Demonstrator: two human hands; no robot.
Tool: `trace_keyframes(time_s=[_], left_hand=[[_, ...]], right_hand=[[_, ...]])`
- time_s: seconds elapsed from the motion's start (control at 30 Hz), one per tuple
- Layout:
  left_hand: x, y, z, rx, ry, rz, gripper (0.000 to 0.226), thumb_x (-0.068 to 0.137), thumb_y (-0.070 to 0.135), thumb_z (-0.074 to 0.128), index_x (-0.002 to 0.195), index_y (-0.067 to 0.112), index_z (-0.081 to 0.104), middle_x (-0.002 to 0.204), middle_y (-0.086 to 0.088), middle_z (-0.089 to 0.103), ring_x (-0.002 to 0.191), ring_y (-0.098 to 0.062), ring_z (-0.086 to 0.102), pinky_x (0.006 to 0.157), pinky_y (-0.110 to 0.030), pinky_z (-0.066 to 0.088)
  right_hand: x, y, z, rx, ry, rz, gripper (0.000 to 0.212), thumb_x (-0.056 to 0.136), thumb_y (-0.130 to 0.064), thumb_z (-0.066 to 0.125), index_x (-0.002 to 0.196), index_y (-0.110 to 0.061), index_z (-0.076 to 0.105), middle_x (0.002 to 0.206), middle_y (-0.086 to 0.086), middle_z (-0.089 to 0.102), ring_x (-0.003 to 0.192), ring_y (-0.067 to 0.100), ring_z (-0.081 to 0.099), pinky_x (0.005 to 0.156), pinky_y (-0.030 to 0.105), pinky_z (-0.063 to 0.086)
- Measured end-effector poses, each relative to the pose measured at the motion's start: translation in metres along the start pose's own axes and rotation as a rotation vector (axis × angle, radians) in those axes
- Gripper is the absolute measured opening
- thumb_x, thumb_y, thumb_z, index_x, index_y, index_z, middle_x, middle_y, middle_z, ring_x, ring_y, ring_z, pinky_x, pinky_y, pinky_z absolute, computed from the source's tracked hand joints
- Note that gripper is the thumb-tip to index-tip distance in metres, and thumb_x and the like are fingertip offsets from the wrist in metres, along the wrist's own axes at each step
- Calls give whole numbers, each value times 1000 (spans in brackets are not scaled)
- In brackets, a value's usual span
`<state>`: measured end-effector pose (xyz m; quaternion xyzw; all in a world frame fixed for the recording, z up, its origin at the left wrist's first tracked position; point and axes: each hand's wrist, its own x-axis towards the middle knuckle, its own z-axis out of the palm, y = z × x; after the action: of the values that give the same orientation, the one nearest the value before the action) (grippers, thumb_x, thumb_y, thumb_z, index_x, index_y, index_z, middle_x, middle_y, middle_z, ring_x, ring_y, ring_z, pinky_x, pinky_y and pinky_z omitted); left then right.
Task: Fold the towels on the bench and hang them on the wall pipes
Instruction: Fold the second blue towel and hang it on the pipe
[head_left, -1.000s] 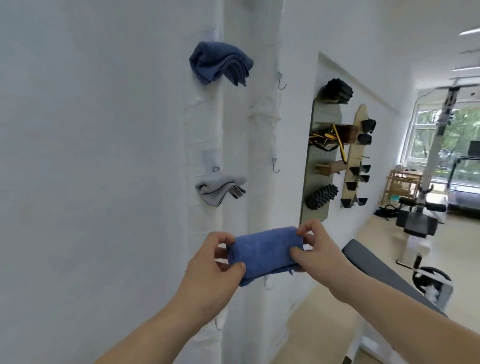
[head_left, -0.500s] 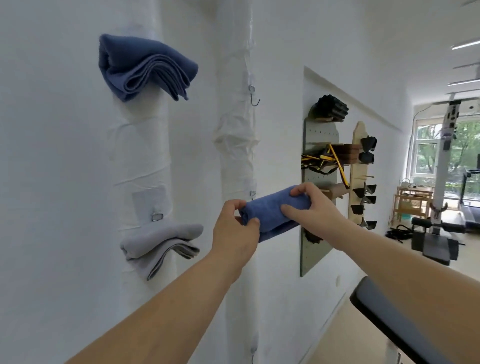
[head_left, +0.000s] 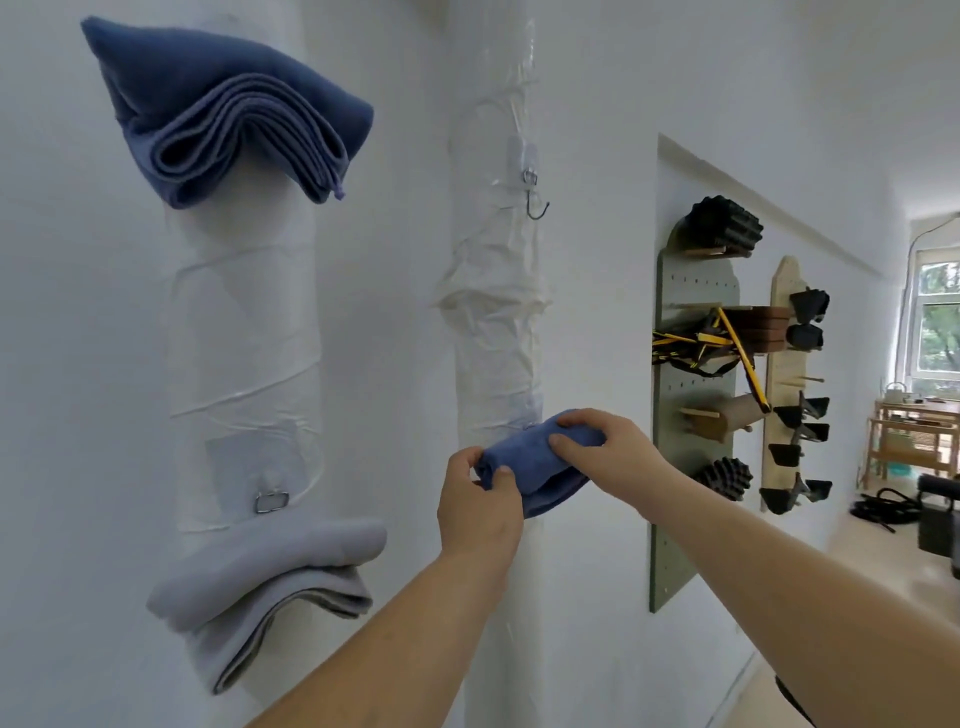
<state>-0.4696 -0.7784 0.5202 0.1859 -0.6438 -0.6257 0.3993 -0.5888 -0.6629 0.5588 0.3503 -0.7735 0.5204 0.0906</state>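
Hanging: you are lifting the folded blue towel (head_left: 535, 462) from the lower frame up against the right pipe (head_left: 493, 338) at centre frame, so folding is looking finished and hooking is starting
Left hand (head_left: 480, 512): you are pinching the towel's lower-left end
Right hand (head_left: 608, 452): you are gripping its upper-right end from above
Towel axis: running across the upright pipe, rising toward the right

View: one wide-angle camera, worn on the head.
Direction: it is faced forward at the white wall (head_left: 389, 260), which is seen slantwise, running off to a window (head_left: 937, 322) at right.
Nearness: the wrapped pipes (head_left: 493, 338) are seen from near.
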Motion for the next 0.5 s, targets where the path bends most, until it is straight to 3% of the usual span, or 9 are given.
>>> trace_keyframes(time_s=[0.13,0.27,0.4,0.5], left_hand=[[14,-14,4,16,8,17,19,99,22,56,112,35,53,106,4,68,92,-12,67,75,-26,53],[22,-28,4,183,-42,137,22,96,21,60,114,33,55,115,2,64,98,-16,67,83,-31,58],[26,-25,-2,594,-15,498,47,92,12,59,133,32,52,149,8,31,128,-12,41,94,-27,49],[27,-25,-1,867,-134,783,31,90,11,57,116,26,66,140,13,47,125,-14,45,84,-30,53]], right_hand=[[13,9,5,-35,-41,55,18,93,-34,67,109,-30,74,98,-10,73,95,11,69,86,27,56],[19,19,8,-146,-105,132,25,93,-33,54,83,-23,75,80,7,75,74,20,68,65,31,56],[27,16,9,-281,-85,40,26,85,-42,53,66,-34,69,84,9,63,72,21,64,58,28,50],[31,14,8,-401,-109,-22,35,87,-41,54,55,-30,60,83,3,52,72,20,57,60,25,41]])
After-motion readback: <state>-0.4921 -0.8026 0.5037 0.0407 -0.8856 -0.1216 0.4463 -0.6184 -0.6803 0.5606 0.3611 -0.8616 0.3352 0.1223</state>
